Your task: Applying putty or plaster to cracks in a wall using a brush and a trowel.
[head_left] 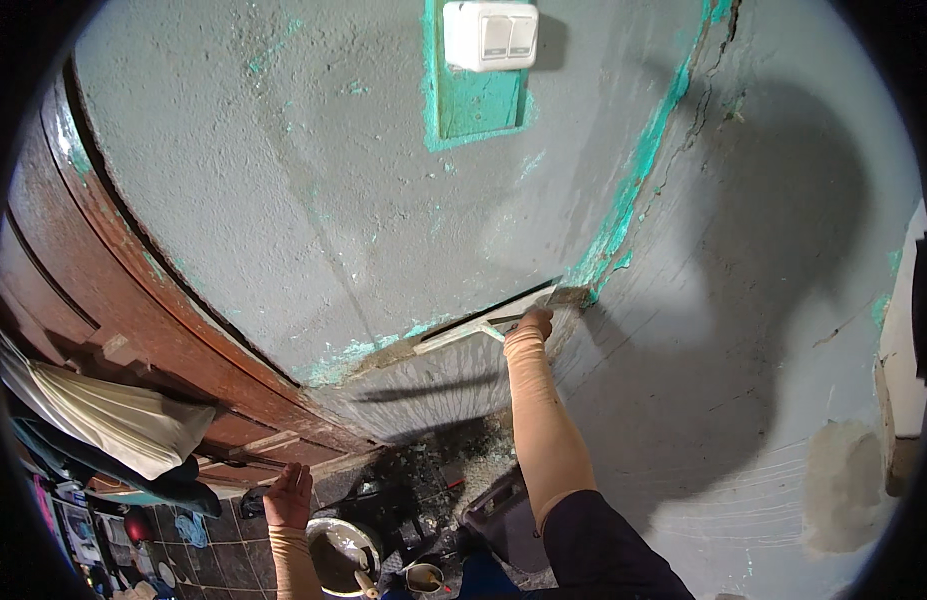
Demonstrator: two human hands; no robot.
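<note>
My right hand (531, 325) reaches up to the ledge on the grey wall, its fingers closed round a putty knife. The knife's flat grey-brown blade (569, 297) lies against the inner corner of the walls. Next to the hand, a pale strip (463, 338) runs along the ledge; whether it is part of a tool I cannot tell. Down at the lower left, my left hand (288, 497) holds nothing, its fingers stretched out. It is above and beside a white bucket (375, 547) with a grey mix inside.
A white double light switch (491, 36) sits above a turquoise patch. Turquoise paint and a crack (698, 115) follow the corner. A brown door (133, 260) with a hanging cream cloth (118, 415) stands left. On the floor are a dark case (508, 520) and a small pot (423, 577).
</note>
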